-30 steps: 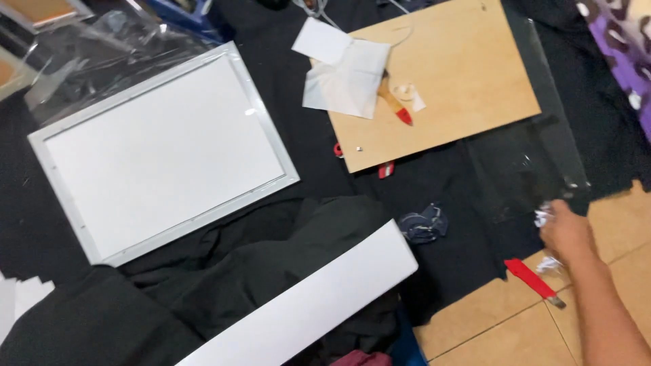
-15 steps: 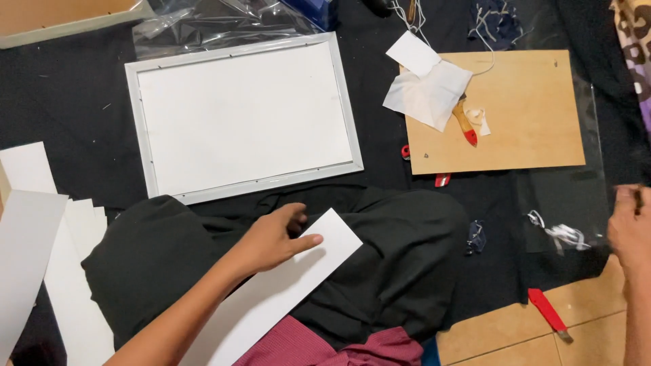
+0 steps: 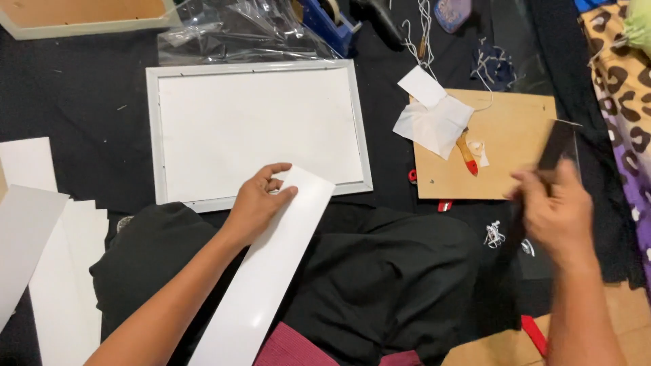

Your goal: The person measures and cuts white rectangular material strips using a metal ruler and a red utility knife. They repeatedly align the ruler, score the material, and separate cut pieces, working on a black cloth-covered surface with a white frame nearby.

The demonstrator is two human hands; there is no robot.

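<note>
White card strip (image 3: 271,264), long, glossy and rectangular, is pinned under the left hand (image 3: 261,203), whose palm and loosely curled fingers are pressed on its upper end; nothing is enclosed in that hand. The strip is laid diagonally across the black-clothed lap, its upper end overlapping the lower rail of the white rectangular picture frame (image 3: 256,132), which is seen at 12 o'clock from the left hand, lying flat on the black cloth (image 3: 88,95) with a plain white sheet filling it. The right hand (image 3: 553,210), blurred, is closed around the lower edge of a clear glass pane (image 3: 559,146), which is held tilted and shows dark against the surroundings. At 10 o'clock from the right hand a light brown rectangular wooden backing board (image 3: 505,159) is laid flat, and on its left part crumpled white paper pieces (image 3: 432,120) and a small brush with a red handle (image 3: 467,152) are found. At 9 o'clock from the left hand, stacked white card sheets (image 3: 41,230) are spread. At 12 o'clock beyond the frame, crumpled clear plastic wrap (image 3: 237,30) and a blue tape dispenser (image 3: 332,20) are seen.
</note>
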